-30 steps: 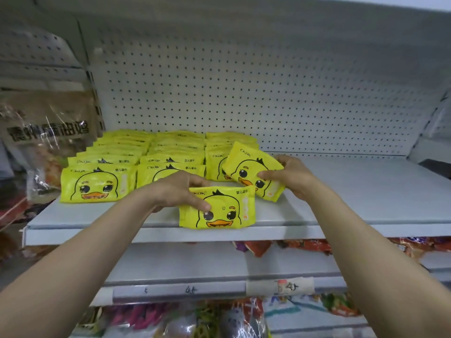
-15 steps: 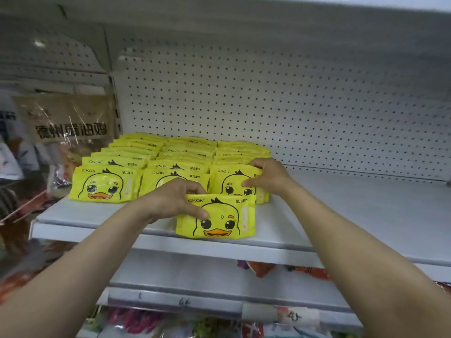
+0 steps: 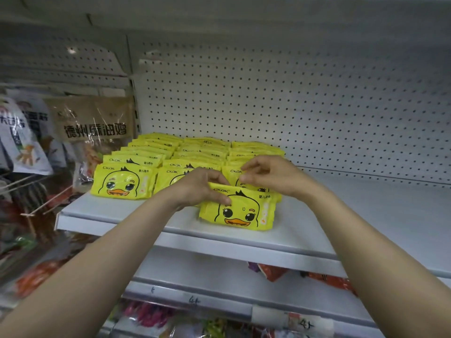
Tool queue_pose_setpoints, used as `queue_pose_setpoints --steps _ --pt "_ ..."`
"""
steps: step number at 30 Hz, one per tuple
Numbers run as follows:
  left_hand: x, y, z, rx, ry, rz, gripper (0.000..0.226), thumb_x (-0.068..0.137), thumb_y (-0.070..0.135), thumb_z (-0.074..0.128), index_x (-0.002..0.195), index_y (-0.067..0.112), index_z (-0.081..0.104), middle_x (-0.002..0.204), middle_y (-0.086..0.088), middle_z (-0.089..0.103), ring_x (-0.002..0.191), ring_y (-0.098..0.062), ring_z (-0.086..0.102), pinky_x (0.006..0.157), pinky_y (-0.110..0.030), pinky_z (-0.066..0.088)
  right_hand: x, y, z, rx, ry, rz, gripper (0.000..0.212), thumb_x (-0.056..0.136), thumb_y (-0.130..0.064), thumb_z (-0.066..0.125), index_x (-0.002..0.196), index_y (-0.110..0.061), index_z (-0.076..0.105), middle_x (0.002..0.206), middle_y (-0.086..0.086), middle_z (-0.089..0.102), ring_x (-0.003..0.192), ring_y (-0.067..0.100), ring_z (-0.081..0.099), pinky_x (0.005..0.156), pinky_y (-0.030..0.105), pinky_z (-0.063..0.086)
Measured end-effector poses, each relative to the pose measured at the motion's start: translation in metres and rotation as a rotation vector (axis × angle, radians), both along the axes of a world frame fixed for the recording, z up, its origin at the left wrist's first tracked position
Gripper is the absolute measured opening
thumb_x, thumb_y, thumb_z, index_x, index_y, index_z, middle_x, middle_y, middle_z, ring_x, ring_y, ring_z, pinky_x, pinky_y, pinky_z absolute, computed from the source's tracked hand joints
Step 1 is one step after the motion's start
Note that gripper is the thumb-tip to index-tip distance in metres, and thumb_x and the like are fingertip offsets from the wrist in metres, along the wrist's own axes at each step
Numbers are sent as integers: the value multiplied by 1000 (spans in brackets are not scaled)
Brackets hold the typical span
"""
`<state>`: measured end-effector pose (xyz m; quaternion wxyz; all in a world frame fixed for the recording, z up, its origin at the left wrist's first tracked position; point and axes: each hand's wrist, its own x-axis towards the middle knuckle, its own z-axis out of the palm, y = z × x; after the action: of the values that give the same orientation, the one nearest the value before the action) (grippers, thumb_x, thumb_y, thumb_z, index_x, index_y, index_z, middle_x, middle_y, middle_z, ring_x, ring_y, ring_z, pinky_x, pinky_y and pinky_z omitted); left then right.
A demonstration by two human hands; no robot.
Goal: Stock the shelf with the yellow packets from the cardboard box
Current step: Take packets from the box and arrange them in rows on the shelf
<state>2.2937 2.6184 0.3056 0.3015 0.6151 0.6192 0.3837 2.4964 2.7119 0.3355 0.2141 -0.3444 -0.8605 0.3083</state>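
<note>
The front packet (image 3: 240, 211), seemingly light, soft and slick, is pinched along its top edge by the left hand (image 3: 199, 189); the right hand (image 3: 266, 174), fingers loosely curled, touches the packet behind (image 3: 233, 174).

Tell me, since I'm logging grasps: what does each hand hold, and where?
The left hand grips the front yellow packet by its upper left corner. The right hand seems to hold nothing.

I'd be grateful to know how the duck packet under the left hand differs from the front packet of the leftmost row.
The held packet sits alone near the shelf's front edge; the leftmost front packet heads a row. The left hand grips the held packet's top edge; the leftmost front packet is untouched. Both are yellow with the same duck face.
</note>
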Motion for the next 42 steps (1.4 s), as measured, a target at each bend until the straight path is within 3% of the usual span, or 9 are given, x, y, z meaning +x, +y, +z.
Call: queue_pose_setpoints --steps 3,6,8,11,14,21,29,34,42 --pt "0 7 0 47 -34 27 27 65 14 88 85 20 71 86 4 69 80 -10 61 80 -32 49 -2 -8 -5 93 -310 43 37 68 -41 87 98 -33 67 92 -15 69 87 4 63 74 21 48" --pt "-5 16 -11 173 -1 115 23 69 20 87 85 24 71 88 5 70 76 -13 59 75 -36 50 -2 2 -13 158 -282 -40 29 68 -33 89 78 -31 62 73 -16 59 70 6 54 58 21 37" --pt "-12 20 -22 297 179 217 27 73 24 83 96 25 69 101 7 70 90 -13 58 78 -29 45 -1 9 -14 213 -306 -97 28 70 -35 87 85 -27 64 71 -16 53 72 12 50 59 26 36" --pt "-24 21 -40 373 576 301 51 75 37 79 123 28 63 133 -1 59 130 -26 41 103 -35 35 1 20 -16 250 -311 -188 34 71 -37 86 98 -26 67 81 -11 56 82 15 52 65 28 38" --pt "-28 19 -52 321 688 331 71 76 47 77 139 31 49 152 -5 39 145 -30 22 117 -46 19 0 25 -20 244 -285 -252 39 72 -36 85 106 -23 69 91 -9 59 86 15 54 68 27 39" --pt "-36 22 -60 318 680 277 77 76 49 75 144 33 43 156 -4 32 147 -27 17 118 -46 16 -4 20 -24 253 -293 -359 42 75 -38 80 114 -29 66 103 -6 66 68 12 60 72 29 50" --pt "-41 27 -67 367 669 255 75 76 49 75 142 31 45 154 -6 35 146 -29 18 117 -49 16 -8 12 -31 256 -259 -442 46 76 -34 80 118 -27 65 113 -2 64 97 20 57 77 29 47" --pt "-42 28 -68 351 697 262 76 78 50 73 145 31 42 156 -6 30 147 -28 15 117 -49 14 -11 8 -38 327 -226 -503 52 74 -32 81 122 -27 62 123 1 60 118 22 50 89 34 47" --pt "-37 19 -55 266 733 266 78 80 51 71 147 28 38 158 -9 25 148 -29 13 119 -47 12 -14 -11 -37 424 -346 -600 59 80 -41 75 132 -25 53 130 4 53 127 25 39 93 39 44"
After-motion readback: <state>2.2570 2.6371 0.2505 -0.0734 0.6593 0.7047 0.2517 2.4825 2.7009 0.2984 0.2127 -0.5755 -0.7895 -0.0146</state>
